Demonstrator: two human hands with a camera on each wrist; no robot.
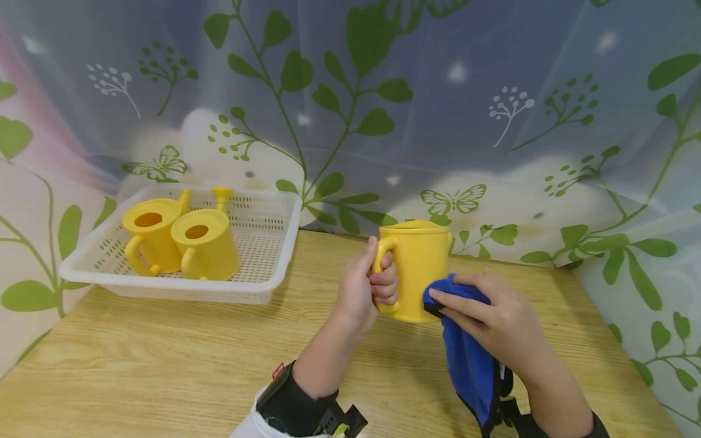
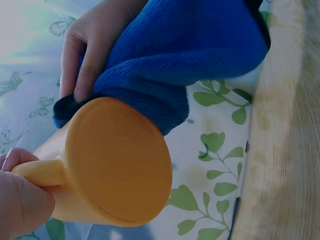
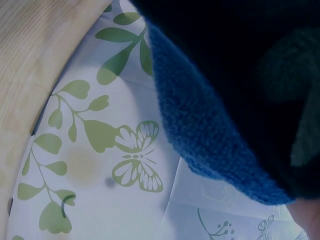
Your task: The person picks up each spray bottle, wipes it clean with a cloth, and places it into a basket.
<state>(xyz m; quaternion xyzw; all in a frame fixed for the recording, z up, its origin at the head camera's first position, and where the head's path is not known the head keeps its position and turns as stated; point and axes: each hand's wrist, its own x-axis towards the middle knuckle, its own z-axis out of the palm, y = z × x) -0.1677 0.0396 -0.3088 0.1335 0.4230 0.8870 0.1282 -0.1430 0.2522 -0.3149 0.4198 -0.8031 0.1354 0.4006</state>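
Observation:
My left hand (image 1: 358,286) grips the handle of a yellow watering can (image 1: 413,267), holding it up over the table. Its round, flat base (image 2: 120,160) faces the left wrist camera. The can's spout is mostly hidden behind its body. In my right hand (image 1: 506,319) is a blue cloth (image 1: 470,365) with dark edging, pressed to the lower right side of the can. Part of the cloth hangs down below that hand. In the right wrist view the cloth (image 3: 195,115) fills much of the right side and hides the can.
A white perforated basket (image 1: 268,283) stands at the back left of the wooden table (image 1: 181,353). Inside it are two more yellow watering cans (image 1: 216,252), side by side. A leaf-patterned curtain (image 1: 454,121) hangs behind the table.

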